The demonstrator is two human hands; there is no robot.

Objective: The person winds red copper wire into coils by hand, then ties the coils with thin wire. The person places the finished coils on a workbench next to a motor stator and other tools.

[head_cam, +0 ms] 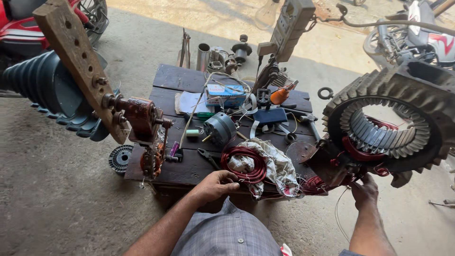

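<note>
Concrete floor surrounds a low dark wooden bench (189, 78), where the left hand (215, 185) pinches a red copper wire coil (244, 163) lying on a rag (275, 166). Fingers of the right hand (365, 192) curl against the finned motor stator (388, 128), steadying it; seating the coil appears next, calling for careful feeding.

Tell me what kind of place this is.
Probably an open-air motor rewinding and repair workshop. A large finned grey motor stator stands by the right hand, the left hand rests on red coiled copper wire, and a dark wooden workbench holds tools.
</note>
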